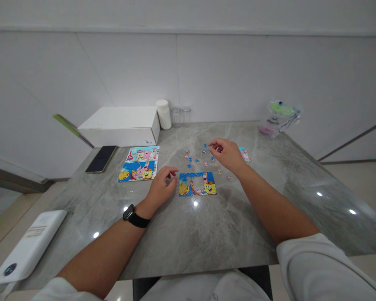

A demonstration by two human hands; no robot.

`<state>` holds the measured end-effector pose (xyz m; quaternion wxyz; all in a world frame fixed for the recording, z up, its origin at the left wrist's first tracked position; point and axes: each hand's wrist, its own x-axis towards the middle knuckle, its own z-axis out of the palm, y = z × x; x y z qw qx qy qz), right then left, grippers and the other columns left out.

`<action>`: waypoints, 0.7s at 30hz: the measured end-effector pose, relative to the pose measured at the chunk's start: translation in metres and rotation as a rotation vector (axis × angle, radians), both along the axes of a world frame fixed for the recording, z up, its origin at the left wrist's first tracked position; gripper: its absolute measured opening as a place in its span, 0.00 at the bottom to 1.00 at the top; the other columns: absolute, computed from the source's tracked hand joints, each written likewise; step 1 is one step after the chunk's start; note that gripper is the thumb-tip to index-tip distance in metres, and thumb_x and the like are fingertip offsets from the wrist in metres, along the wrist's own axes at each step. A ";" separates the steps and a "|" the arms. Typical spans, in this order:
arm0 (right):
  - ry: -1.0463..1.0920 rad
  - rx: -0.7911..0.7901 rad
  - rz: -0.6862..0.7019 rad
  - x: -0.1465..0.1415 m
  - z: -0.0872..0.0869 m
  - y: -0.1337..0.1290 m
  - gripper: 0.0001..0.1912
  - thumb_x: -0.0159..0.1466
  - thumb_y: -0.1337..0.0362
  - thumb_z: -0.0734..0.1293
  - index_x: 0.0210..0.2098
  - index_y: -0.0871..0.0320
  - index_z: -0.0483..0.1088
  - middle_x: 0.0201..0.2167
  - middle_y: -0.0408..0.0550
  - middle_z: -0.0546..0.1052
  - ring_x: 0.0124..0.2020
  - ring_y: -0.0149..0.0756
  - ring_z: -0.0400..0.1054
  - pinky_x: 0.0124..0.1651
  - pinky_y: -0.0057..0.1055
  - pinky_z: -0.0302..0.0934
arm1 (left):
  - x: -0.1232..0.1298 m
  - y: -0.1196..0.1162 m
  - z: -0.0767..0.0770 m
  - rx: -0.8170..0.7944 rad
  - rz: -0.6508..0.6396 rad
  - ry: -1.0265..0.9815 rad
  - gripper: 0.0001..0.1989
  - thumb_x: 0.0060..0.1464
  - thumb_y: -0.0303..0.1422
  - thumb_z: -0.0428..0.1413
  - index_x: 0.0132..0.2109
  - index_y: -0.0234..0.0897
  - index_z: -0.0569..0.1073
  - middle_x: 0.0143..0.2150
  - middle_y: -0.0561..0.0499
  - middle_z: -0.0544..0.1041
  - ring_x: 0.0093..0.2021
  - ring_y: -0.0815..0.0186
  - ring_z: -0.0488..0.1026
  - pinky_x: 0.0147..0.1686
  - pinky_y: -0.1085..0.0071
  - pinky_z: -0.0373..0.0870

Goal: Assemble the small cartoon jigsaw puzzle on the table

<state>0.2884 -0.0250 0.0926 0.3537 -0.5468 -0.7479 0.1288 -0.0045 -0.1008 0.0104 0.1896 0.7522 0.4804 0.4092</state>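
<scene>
A partly assembled jigsaw puzzle (183, 190) with a blue border and cartoon figures lies on the table, a gap in its upper middle. My left hand (163, 184) rests just left of it, fingers loosely curled and thumb apart, holding nothing visible. Beyond the puzzle, several loose jigsaw pieces (206, 164) are scattered, some blue, some pink. Over their right side hovers my right hand (227, 154), its fingers bent and drawn together near a blue piece (205, 145). Whatever lies between those fingertips is too small to make out.
A printed picture sheet (138, 171) lies to the left, beside a phone (101, 159). Behind stand a white box (120, 125), a white canister (163, 114) and clear glasses (186, 117). A plastic bag (278, 119) sits back right. A white power bank (31, 244) is front left.
</scene>
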 end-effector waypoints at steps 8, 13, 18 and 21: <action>-0.057 -0.040 -0.010 0.004 -0.013 0.009 0.08 0.64 0.65 0.70 0.42 0.56 0.80 0.34 0.45 0.82 0.31 0.33 0.71 0.40 0.30 0.62 | -0.001 0.003 -0.003 -0.046 0.047 -0.042 0.12 0.63 0.30 0.55 0.52 0.39 0.74 0.43 0.49 0.76 0.42 0.63 0.72 0.45 0.65 0.70; -0.158 -0.082 0.011 0.011 -0.011 0.018 0.06 0.64 0.64 0.70 0.38 0.57 0.80 0.34 0.47 0.83 0.32 0.33 0.71 0.39 0.30 0.61 | 0.001 0.002 -0.003 -0.058 0.039 -0.062 0.12 0.62 0.29 0.55 0.52 0.39 0.73 0.43 0.50 0.76 0.42 0.63 0.72 0.46 0.65 0.71; -0.189 -0.133 0.008 0.025 -0.016 0.039 0.09 0.66 0.62 0.69 0.41 0.57 0.81 0.34 0.46 0.83 0.32 0.33 0.72 0.40 0.29 0.62 | 0.002 0.003 -0.002 -0.063 0.029 -0.055 0.12 0.61 0.28 0.55 0.51 0.39 0.74 0.43 0.50 0.76 0.42 0.63 0.72 0.45 0.65 0.71; -0.248 -0.177 0.069 0.025 -0.026 0.060 0.09 0.66 0.61 0.69 0.42 0.56 0.81 0.36 0.46 0.84 0.33 0.33 0.74 0.40 0.28 0.62 | 0.003 0.004 -0.004 -0.047 0.018 -0.057 0.11 0.61 0.28 0.55 0.50 0.40 0.74 0.43 0.50 0.75 0.41 0.63 0.72 0.45 0.64 0.71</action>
